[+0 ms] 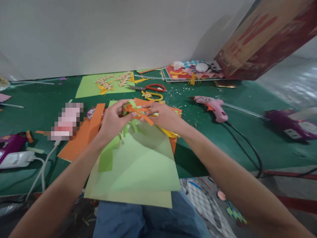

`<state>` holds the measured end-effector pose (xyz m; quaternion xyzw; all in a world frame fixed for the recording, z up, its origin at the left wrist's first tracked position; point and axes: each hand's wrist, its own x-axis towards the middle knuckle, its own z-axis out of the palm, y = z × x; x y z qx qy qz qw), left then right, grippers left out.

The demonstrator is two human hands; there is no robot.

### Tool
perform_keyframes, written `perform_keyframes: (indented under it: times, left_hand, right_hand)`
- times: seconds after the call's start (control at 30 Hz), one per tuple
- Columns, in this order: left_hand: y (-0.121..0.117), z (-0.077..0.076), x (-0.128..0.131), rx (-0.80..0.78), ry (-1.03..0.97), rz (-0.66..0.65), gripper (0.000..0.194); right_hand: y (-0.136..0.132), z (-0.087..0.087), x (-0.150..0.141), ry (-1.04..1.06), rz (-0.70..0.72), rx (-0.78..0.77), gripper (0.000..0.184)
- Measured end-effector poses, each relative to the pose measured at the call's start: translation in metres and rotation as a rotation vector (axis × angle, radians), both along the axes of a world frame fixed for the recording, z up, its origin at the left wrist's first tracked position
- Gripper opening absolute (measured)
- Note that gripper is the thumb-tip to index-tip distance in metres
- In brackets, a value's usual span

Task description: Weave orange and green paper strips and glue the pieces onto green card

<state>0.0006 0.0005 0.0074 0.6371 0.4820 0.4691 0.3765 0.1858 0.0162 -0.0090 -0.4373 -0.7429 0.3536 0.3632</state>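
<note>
My left hand (112, 119) and my right hand (166, 116) are raised together over the green table (44, 109), both pinching a small weave of orange and green paper strips (135, 114). Loose strip ends hang down from the weave. Below my hands lie light green paper sheets (138, 165) that overhang the table edge above my lap. Orange paper sheets (81, 137) lie to the left under the green ones.
A pink glue gun (214, 107) with a black cord lies to the right. Red-handled scissors (148, 88) and yellow-handled scissors (155, 96) lie behind my hands. A green sheet carrying woven pieces (104, 84) is farther back. A cardboard box (262, 36) leans at the back right.
</note>
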Motion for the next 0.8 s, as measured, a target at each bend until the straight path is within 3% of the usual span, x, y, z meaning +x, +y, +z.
perform_keyframes:
  times: [0.13, 0.33, 0.47, 0.57, 0.8]
  left_hand:
    - [-0.001, 0.001, -0.001, 0.010, 0.047, -0.007, 0.037]
    - [-0.001, 0.000, 0.000, 0.007, 0.033, -0.010, 0.034]
    - [0.002, -0.003, 0.001, 0.046, -0.054, 0.098, 0.030]
    - [0.004, -0.004, 0.001, 0.077, -0.115, 0.163, 0.032]
    - [0.000, -0.004, 0.004, 0.097, -0.064, 0.133, 0.032]
  right_hand:
    - [0.004, -0.003, 0.003, 0.038, 0.026, 0.057, 0.018]
    - [0.004, -0.004, 0.003, 0.070, 0.004, 0.069, 0.010]
    - [-0.001, 0.003, 0.000, 0.080, -0.103, -0.017, 0.012]
    - [-0.006, 0.007, -0.002, 0.069, -0.098, -0.082, 0.023]
    - [-0.021, 0.008, -0.016, 0.158, -0.085, -0.111, 0.034]
